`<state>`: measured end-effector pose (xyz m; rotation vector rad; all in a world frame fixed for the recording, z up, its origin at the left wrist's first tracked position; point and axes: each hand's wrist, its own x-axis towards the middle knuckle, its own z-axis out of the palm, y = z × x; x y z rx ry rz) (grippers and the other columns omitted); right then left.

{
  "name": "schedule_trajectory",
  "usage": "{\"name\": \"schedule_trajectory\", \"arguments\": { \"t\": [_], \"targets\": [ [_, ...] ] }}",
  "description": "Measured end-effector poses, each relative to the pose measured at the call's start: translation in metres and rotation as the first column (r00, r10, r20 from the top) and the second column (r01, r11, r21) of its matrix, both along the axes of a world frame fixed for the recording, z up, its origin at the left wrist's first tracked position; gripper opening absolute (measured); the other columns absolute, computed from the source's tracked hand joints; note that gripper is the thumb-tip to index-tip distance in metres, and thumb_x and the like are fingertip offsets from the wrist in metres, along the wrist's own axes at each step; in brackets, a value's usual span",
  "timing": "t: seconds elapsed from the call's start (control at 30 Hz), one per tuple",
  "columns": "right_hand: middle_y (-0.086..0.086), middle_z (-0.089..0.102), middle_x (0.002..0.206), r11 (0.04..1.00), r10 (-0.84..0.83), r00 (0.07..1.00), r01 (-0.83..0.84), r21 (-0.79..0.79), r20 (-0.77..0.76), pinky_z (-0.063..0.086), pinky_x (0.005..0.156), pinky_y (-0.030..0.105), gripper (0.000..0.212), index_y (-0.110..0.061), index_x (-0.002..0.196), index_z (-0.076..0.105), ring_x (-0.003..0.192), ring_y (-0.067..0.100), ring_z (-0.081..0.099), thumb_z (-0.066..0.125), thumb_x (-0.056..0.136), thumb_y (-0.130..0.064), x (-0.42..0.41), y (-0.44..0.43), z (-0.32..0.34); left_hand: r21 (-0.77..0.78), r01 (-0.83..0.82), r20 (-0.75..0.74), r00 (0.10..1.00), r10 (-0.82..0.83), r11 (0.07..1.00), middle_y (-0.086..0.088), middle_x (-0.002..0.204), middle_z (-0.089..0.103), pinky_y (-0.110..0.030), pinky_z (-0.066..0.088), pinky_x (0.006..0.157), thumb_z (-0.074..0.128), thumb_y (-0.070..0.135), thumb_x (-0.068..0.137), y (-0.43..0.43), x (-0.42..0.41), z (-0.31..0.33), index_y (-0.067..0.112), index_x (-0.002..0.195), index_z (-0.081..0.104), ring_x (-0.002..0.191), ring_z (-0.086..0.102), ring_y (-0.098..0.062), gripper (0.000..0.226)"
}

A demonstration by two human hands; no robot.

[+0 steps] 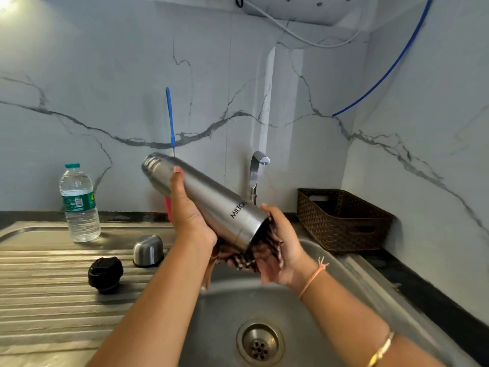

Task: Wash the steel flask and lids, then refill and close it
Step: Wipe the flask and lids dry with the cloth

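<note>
The checked cloth (254,256) is blurred, and the flask's base hides how it lies in the palm. A red object (168,207) behind the left wrist is mostly covered, with a blue handle (170,115) rising above it against the wall.

The left hand (189,215) grips the middle of the steel flask (209,202), thumb up along its side. The right hand (280,250) seems cupped round the cloth, pressing it to the flask's base.

The flask is tilted above the sink (225,313) in front of the tap (255,176), open mouth up to the left, base down to the right.

The steel cap (147,250) and black stopper (105,274) sit apart on the draining board, near a plastic water bottle (79,205).
</note>
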<state>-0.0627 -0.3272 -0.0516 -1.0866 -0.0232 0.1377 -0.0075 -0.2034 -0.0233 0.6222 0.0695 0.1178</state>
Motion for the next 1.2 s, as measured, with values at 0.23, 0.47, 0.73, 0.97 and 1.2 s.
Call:
{"name": "schedule_trajectory", "arguments": {
  "t": [0.23,0.47,0.73,0.97,1.2],
  "targets": [
    [-0.010,0.038,0.143,0.687,-0.529,0.687,0.692,-0.225,0.497,0.027,0.112,0.026,0.053,-0.033,0.147,0.027,0.128,0.001,0.036,0.037,0.097,-0.048,0.001,0.038,-0.015,-0.098,0.039,-0.045,0.998,-0.044,0.994,-0.004,0.113,0.068,-0.049,0.053,0.087,0.083,0.064,0.044,-0.008,0.005,-0.014,0.020,0.127,0.053,0.099,0.066,-0.025,0.098],
    [-0.014,0.041,0.142,0.318,-0.304,0.313,0.924,-0.214,0.900,0.028,0.112,0.027,0.042,-0.041,0.134,0.037,0.133,0.003,0.035,0.042,0.092,-0.046,0.007,0.011,0.003,-0.086,0.306,-0.038,0.950,-0.310,0.948,-0.010,0.087,0.067,-0.039,0.051,0.068,0.065,0.043,0.082,-0.018,0.004,-0.012,0.017,0.099,0.060,0.084,0.064,-0.026,0.031],
    [-0.012,0.014,0.155,0.513,-0.310,0.442,0.823,-0.243,0.842,0.019,0.118,0.028,0.061,-0.039,0.148,0.007,0.143,0.002,0.014,0.030,0.093,-0.054,-0.014,0.027,-0.036,-0.123,0.279,-0.031,0.958,-0.285,0.952,-0.011,0.086,0.065,-0.040,0.051,0.071,0.064,0.045,0.083,-0.016,-0.001,-0.007,0.014,0.093,0.058,0.084,0.063,-0.027,0.033],
    [-0.003,0.024,0.154,0.284,-0.176,0.335,0.918,-0.278,0.926,0.018,0.118,0.038,0.053,-0.029,0.147,0.021,0.143,0.008,0.017,0.029,0.097,-0.045,-0.002,0.010,-0.003,-0.140,0.374,-0.055,0.922,-0.384,0.917,-0.012,0.072,0.070,-0.039,0.052,0.064,0.063,0.044,0.083,-0.019,-0.002,-0.013,0.013,0.104,0.060,0.078,0.064,-0.027,0.038],
    [-0.007,-0.018,0.157,0.249,0.011,0.352,0.905,-0.344,0.936,0.004,0.119,0.037,0.061,-0.038,0.148,-0.012,0.147,0.020,-0.011,0.021,0.098,-0.051,-0.021,0.021,-0.048,-0.168,0.328,-0.021,0.942,-0.336,0.930,-0.013,0.085,0.067,-0.039,0.053,0.070,0.062,0.046,0.083,-0.017,-0.004,-0.007,0.012,0.095,0.058,0.082,0.064,-0.027,0.037]
  ]
}}
